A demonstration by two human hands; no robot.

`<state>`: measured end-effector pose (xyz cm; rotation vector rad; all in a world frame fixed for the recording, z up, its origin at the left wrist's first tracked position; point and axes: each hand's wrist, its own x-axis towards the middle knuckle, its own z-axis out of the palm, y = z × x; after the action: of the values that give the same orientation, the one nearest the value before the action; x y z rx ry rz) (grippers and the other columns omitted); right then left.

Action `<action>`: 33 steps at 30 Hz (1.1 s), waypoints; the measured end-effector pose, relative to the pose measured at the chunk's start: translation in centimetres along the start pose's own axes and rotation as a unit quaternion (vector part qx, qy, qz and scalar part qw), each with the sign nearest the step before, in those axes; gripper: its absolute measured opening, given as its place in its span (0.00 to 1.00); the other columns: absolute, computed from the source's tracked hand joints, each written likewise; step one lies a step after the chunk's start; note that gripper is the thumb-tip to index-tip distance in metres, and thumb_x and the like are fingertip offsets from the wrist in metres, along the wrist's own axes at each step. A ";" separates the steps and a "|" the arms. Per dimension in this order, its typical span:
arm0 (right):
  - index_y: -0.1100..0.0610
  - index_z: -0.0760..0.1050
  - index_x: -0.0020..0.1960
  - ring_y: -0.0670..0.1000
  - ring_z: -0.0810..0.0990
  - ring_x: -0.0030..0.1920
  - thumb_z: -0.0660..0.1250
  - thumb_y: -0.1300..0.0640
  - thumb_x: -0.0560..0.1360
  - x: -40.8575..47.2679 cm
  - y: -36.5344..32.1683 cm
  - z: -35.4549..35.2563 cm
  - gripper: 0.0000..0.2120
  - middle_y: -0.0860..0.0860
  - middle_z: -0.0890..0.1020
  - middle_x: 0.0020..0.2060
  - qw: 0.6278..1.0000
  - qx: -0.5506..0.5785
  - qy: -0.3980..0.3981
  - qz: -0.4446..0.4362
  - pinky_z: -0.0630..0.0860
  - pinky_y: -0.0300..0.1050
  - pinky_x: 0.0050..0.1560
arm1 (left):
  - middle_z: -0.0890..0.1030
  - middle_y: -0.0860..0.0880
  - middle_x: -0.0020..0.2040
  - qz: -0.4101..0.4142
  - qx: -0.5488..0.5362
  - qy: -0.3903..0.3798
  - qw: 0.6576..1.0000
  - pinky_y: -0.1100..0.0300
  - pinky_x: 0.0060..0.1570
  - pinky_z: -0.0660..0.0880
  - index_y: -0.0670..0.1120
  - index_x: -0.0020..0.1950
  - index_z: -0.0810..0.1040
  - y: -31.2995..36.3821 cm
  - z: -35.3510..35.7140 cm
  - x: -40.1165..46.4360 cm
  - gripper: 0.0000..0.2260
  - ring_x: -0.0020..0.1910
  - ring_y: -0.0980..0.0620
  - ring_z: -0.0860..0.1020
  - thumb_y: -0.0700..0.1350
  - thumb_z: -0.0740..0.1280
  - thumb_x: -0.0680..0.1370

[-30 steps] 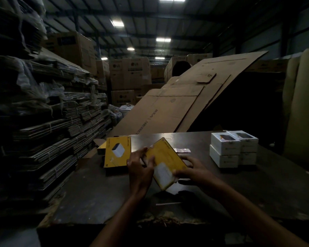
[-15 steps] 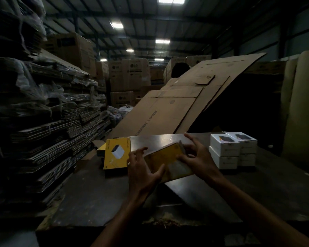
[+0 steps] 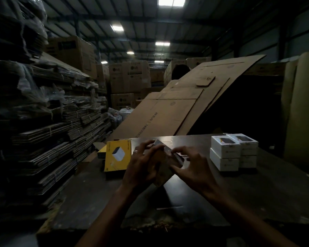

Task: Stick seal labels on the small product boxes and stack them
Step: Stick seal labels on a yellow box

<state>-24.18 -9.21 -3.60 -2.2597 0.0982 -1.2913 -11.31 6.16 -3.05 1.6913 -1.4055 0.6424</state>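
Over a dark table (image 3: pixel 89 202), a left hand (image 3: pixel 141 168) grips a tilted flat box (image 3: pixel 165 166), apparently steadying it for a label, while the right hand (image 3: pixel 191 168) pinches its edge, left of four stacked white boxes (image 3: pixel 233 151).

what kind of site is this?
Likely a warehouse packing area: tall stacked cartons, bundles of flattened cardboard at the left, and white product boxes stacked on a dark worktable.
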 end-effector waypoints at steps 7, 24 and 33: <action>0.50 0.81 0.53 0.39 0.80 0.53 0.73 0.67 0.69 0.7 0.0 -0.4 0.16 0.40 0.80 0.50 0.999 0.020 0.011 -0.037 0.78 0.36 0.49 | 0.65 0.52 0.75 -0.020 0.006 0.037 0.999 0.56 0.52 0.81 0.55 0.70 0.73 -1.5 1.2 -1.1 0.24 0.64 0.49 0.74 0.45 0.70 0.74; 0.48 0.83 0.54 0.52 0.74 0.53 0.72 0.50 0.72 2.8 -1.1 1.1 0.11 0.46 0.83 0.49 0.980 -0.195 -0.020 -0.030 0.70 0.49 0.49 | 0.73 0.48 0.67 -0.059 0.071 0.057 0.994 0.62 0.50 0.73 0.48 0.70 0.76 -0.4 3.3 -1.5 0.26 0.61 0.46 0.73 0.42 0.74 0.72; 0.47 0.85 0.47 0.49 0.77 0.47 0.73 0.51 0.72 3.4 -0.2 1.1 0.05 0.43 0.84 0.43 0.993 -0.116 -0.009 -0.002 0.73 0.43 0.47 | 0.73 0.48 0.69 -0.041 0.105 0.051 0.992 0.59 0.45 0.77 0.51 0.74 0.71 -0.8 3.6 -1.8 0.29 0.62 0.46 0.70 0.44 0.71 0.73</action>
<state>-21.47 -9.64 -1.30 -2.4668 0.2489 -1.3209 -11.39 4.14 -6.64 1.8410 -1.2262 0.8419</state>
